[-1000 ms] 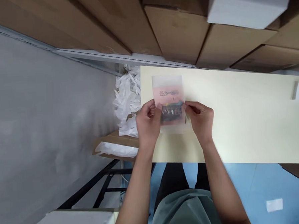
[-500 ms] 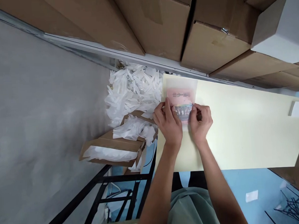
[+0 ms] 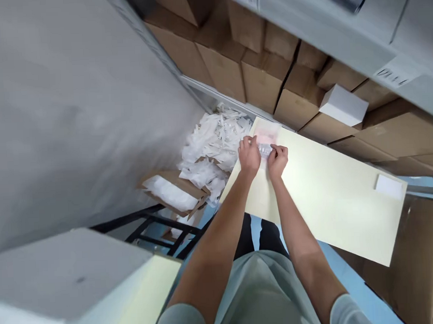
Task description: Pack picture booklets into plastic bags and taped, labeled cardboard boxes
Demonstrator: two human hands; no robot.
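A small translucent packet [image 3: 265, 139] with a pink printed card inside lies at the far left corner of a pale yellow table [image 3: 323, 200]. My left hand [image 3: 248, 155] pinches the packet's left side. My right hand [image 3: 277, 160] pinches its right side, close beside the left. Both hands press the packet against the tabletop, and the fingers hide its lower part.
A heap of white plastic bags [image 3: 215, 138] fills an open cardboard box [image 3: 171, 196] left of the table. Stacked brown cartons [image 3: 255, 77] and a white box [image 3: 344, 104] line the back. A small white card [image 3: 388, 187] lies at the table's right end. A grey wall [image 3: 72, 106] stands on the left.
The camera has pulled back and tilted, so the hands and packet look smaller and farther. My hands have moved closer together on the packet, which stays on the table corner.
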